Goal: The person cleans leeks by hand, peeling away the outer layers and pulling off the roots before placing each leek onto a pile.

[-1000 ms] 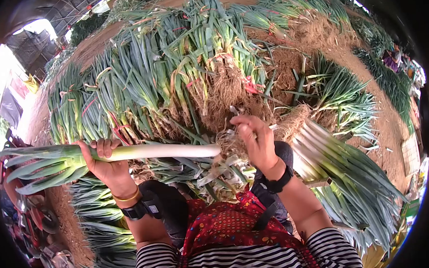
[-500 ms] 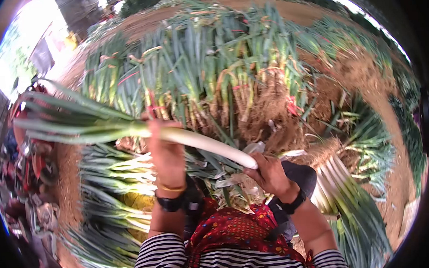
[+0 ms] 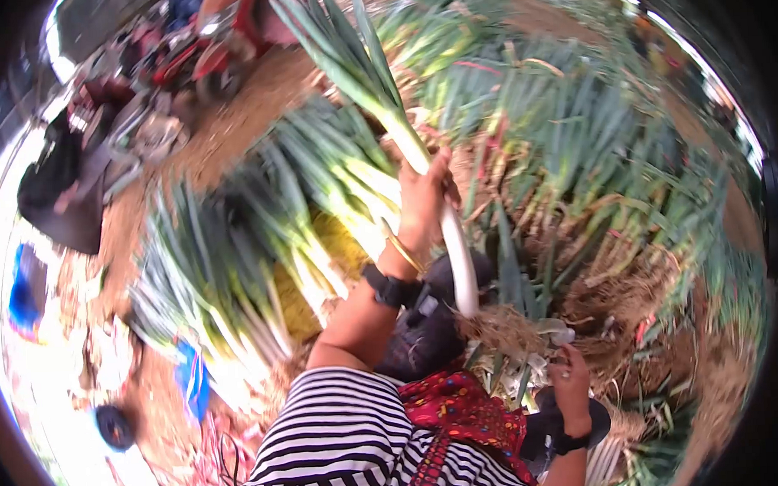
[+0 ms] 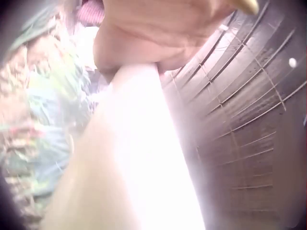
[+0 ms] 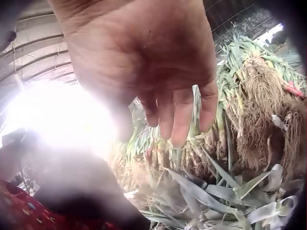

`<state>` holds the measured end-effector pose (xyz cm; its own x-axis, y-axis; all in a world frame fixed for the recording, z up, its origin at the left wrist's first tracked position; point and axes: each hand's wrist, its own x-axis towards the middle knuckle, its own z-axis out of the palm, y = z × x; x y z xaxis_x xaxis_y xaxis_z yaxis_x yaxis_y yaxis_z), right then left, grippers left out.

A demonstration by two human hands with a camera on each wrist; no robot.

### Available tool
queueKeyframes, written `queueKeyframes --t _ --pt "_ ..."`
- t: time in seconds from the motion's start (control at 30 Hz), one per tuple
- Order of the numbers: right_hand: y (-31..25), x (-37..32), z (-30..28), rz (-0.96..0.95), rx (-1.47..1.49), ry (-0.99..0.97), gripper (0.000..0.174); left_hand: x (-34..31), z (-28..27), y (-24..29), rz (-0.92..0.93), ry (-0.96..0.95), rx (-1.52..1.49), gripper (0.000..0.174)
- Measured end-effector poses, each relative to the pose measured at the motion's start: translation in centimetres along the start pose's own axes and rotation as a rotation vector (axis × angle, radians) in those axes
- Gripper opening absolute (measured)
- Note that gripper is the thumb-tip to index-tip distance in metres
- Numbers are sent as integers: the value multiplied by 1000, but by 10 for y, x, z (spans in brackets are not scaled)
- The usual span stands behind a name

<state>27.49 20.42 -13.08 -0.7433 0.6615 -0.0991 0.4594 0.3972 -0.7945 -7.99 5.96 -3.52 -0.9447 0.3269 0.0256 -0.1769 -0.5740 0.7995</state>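
Observation:
My left hand grips a long leek round its pale shaft, just below the green leaves. The leaves fan toward the far side and the white end hangs toward my knees, over brown roots. In the left wrist view the bright shaft of the leek runs out from under my left hand. My right hand is apart from the leek, near the scraps by my right knee. In the right wrist view the fingers of my right hand hang loosely, with nothing held.
Cleaned leeks lie in a row on the left. Upright tied bundles of leeks with roots stand across the far right. Peeled leaves lie in front of me. A red motorbike stands at the back left.
The head view has turned left. My right hand has let go of the leek's white end, and my left hand has carried the leek leftward, turning its leaves away from me.

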Motion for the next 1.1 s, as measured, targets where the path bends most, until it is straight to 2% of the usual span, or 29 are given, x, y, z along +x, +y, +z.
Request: queueKeyframes --t 0.13,0.27,0.33,0.37,0.4,0.43,0.47,0.5,0.53,0.57,0.6,0.63,0.67,0.7,0.73,0.77,0.8,0.87,0.9,0.93,1.0,1.03,1.07,1.1 --pt "4 4 -17 47 -128 -80 35 24 -127 35 156 275 294 23" --pt "-1 20 -16 -17 -304 -141 26 4 -279 73 320 570 585 23" --pt "-5 28 -10 -74 -279 -149 25 -27 -353 100 305 693 443 35" --pt "-22 32 -7 -47 -290 -164 24 -37 -388 108 284 1042 994 45" --pt "-36 36 -3 -20 -301 -177 23 -57 -413 120 343 1192 1317 52" --pt "-45 40 0 -41 -339 -181 22 -80 -435 134 255 1221 1336 48" --pt "-54 44 3 -43 -351 -193 22 -103 -454 146 257 1218 1379 52" --pt "-63 48 6 -60 -401 -216 21 -125 -503 141 352 1277 1513 56" --pt "-70 52 10 -77 -450 -237 21 -146 -506 150 89 1323 1597 61" --pt "-74 55 14 -102 -476 -247 21 -164 -517 147 32 1308 1485 64" --pt "-82 56 20 -104 -488 -256 21 -183 -555 127 97 1285 1447 70" --pt "-91 58 25 -88 -524 -290 21 -204 -617 88 188 1235 1513 81" --pt "-100 59 31 -70 -559 -321 20 -228 -642 62 -133 1153 1510 93" --pt "-110 59 37 -72 -572 -321 20 -251 -691 15 -272 1074 1487 104" --pt "-120 57 43 -94 -560 -332 20 -264 -714 -29 -295 1057 1455 107" --pt "-128 56 49 -117 -548 -340 20 -257 -666 -26 -576 1119 1193 107" --pt "-136 55 54 -116 -570 -337 20 -256 -657 -43 -501 1165 1059 105" --pt "-150 53 58 -50 -551 -348 20 -258 -682 -82 -455 1245 1119 95" --pt "-154 52 58 -50 -569 -350 20 -245 -660 -69 -713 1250 1144 78" --pt "-156 52 59 -86 -603 -342 21 -247 -667 -71 -724 1253 1134 78" --pt "-164 51 64 -129 -643 -341 21 -258 -688 -68 -635 1364 1173 79" --pt "-170 50 65 -63 -659 -336 21 -267 -702 -69 -590 1422 1193 80" --pt "-175 49 68 3 -675 -333 21 -274 -714 -72 -665 1433 1359 79" --pt "-179 48 70 -1 -682 -347 21 -258 -645 -26 -678 1444 1355 79"
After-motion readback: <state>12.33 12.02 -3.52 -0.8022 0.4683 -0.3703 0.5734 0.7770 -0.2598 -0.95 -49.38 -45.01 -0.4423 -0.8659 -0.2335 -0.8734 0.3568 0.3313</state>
